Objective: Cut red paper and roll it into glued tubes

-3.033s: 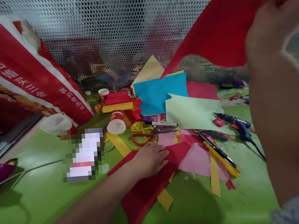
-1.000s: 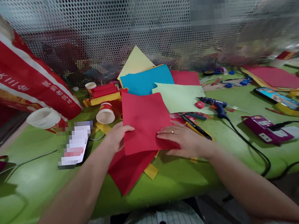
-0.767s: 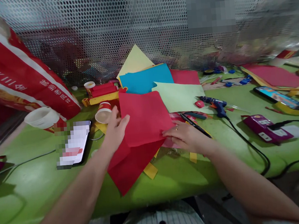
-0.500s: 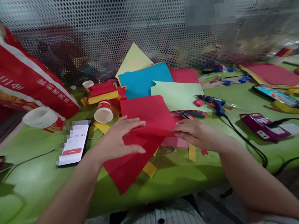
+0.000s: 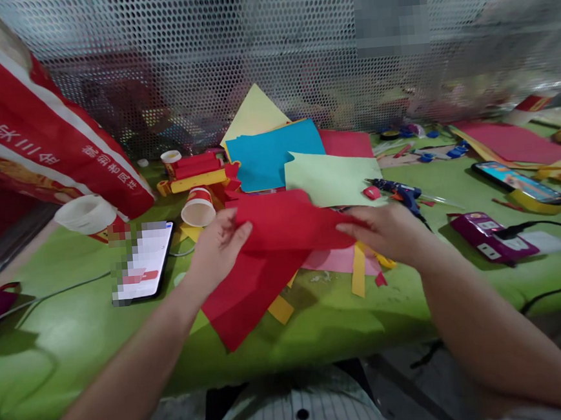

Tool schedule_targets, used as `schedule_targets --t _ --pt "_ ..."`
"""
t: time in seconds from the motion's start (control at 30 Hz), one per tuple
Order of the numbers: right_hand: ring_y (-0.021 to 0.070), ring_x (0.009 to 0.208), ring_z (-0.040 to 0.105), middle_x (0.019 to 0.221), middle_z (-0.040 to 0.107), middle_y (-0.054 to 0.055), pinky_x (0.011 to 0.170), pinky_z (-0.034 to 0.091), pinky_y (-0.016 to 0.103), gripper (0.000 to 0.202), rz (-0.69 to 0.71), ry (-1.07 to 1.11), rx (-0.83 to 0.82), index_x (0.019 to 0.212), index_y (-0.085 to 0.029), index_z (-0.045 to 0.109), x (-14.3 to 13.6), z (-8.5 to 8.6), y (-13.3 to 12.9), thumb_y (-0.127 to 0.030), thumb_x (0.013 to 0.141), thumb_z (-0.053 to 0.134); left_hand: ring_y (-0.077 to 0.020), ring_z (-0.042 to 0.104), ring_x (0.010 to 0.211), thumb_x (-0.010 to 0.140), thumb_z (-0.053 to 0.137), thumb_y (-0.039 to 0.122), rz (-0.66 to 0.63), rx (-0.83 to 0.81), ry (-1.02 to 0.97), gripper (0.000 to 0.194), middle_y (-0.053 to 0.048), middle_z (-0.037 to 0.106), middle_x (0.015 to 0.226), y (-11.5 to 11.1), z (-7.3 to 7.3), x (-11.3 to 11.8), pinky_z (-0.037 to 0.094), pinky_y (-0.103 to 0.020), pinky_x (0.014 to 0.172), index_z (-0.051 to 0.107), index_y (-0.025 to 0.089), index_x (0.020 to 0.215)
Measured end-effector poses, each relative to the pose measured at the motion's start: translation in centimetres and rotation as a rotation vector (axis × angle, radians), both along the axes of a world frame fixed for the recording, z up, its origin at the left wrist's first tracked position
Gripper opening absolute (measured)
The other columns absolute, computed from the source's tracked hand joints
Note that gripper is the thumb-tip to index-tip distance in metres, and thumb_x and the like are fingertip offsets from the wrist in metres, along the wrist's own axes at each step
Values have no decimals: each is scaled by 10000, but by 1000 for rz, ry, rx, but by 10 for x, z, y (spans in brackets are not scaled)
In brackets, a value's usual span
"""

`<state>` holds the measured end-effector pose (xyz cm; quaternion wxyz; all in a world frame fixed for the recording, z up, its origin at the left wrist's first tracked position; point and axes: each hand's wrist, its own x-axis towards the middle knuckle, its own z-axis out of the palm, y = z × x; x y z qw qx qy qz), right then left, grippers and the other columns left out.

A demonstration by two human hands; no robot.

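Both hands hold a sheet of red paper (image 5: 286, 222) in front of me. My left hand (image 5: 221, 244) grips its left edge, thumb on top and the other fingers behind. At the right edge, my right hand (image 5: 376, 228) pinches it between thumb and fingers. Beneath lies another red sheet (image 5: 253, 303), slanting toward the table's front edge. Pink paper (image 5: 340, 261) and yellow strips (image 5: 358, 272) show beside it. Behind the held sheet are a pale green sheet (image 5: 336, 176) and a blue sheet (image 5: 273, 155).
A glue gun (image 5: 395, 191) lies right of the papers, and a purple power strip (image 5: 494, 237) with a black cord is farther right. On the left are a phone (image 5: 146, 262), paper cups (image 5: 197, 207) and a big red bag (image 5: 54, 118). A perforated metal panel (image 5: 200, 54) stands behind.
My left hand, spread over the red paper before, has closed on its left edge. The sheet is now lifted and held between both hands; my right hand has shifted slightly right.
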<state>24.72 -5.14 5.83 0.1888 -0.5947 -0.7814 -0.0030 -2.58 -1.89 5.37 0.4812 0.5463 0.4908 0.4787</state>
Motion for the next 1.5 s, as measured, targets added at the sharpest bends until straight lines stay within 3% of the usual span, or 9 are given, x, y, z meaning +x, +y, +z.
schedule_targets --t 0.2,0.33,0.43,0.53,0.63,0.87,1.03,1.27,1.5 --pt "344 851 624 754 650 167 741 428 455 363 -598 106 410 820 -113 659 -7 71 41 -400 851 440 -255 445 1214 823 519 304 41 560 643 380 -110 500 1293 -16 -4 -7 356 -418 1013 514 200 1188" --pt "391 1050 565 950 660 191 856 392 512 420 -443 157 554 1165 -86 589 -10 129 61 -299 878 368 -312 393 1273 844 472 415 -365 446 1120 439 -147 481 1348 -46 -16 -17 241 -548 1056 540 188 1213" --pt "418 1200 428 1177 625 82 782 399 473 394 -271 218 649 1053 -185 670 -14 147 83 -303 839 360 -356 261 1344 825 450 531 -521 255 1303 601 -167 348 1442 -61 -22 -25 213 -614 1031 452 189 1320" --pt "352 1209 454 1404 419 42 811 457 407 365 -153 199 538 1159 -226 612 -26 128 109 -286 836 452 -361 254 1344 809 478 514 -580 147 1406 643 -180 282 1462 -71 -25 -28 235 -605 1023 406 183 1356" --pt "314 1165 504 1466 309 53 887 416 465 475 -68 -78 230 1303 -205 475 -42 78 126 -88 859 354 -361 251 1344 809 498 465 -553 137 1495 653 -203 292 1449 -81 -27 -22 261 -558 1032 389 144 1368" --pt "324 1054 577 1475 304 53 813 486 476 560 115 -333 -55 1337 -279 431 -60 -17 134 -141 798 492 -427 443 1206 804 508 513 -418 147 1641 700 -273 400 1370 -104 -31 6 413 -525 898 408 94 1356" --pt "390 1188 455 1443 355 122 927 344 607 479 91 -319 50 1273 -201 515 -66 -18 105 -229 795 499 -437 529 1062 817 487 510 -391 184 1581 707 -310 401 1351 -101 -32 15 465 -510 761 435 16 1321" --pt "268 1119 551 1213 612 93 980 387 446 381 546 -194 -41 1164 -185 606 -73 -22 16 -356 853 468 -438 530 1039 816 468 542 -392 183 1542 725 -308 418 1340 -89 -31 25 498 -490 675 481 -21 1272" --pt "308 1287 369 1405 403 170 1019 331 486 548 11 -243 -29 1334 -64 409 -45 -28 79 -139 791 444 -359 421 1244 865 421 496 -438 292 1633 651 -222 425 1374 -84 -34 12 393 -512 961 437 30 1318"
